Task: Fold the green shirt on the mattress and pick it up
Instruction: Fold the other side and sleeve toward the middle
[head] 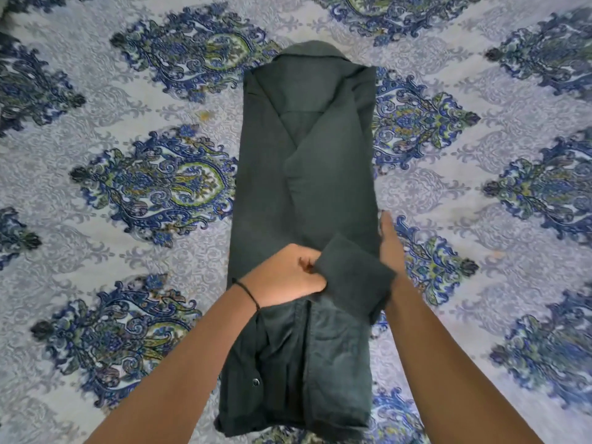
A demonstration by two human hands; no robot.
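Left hand [285, 274] pinches a sleeve cuff [352, 277] across the green shirt [304, 174] at frame center; right hand [392, 241] lies open and flat against its right edge — likely steadying the narrow strip on the mattress [96, 219] for folding.

Right hand [391, 245] partly behind the green shirt's cuff [355, 277]; forearms cut off below.

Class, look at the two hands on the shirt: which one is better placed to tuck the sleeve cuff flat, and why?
Probably the left hand: it already pinches the sleeve cuff over the green shirt. The right hand lies flat and open along the shirt's right edge, holding nothing, so it suits steadying.
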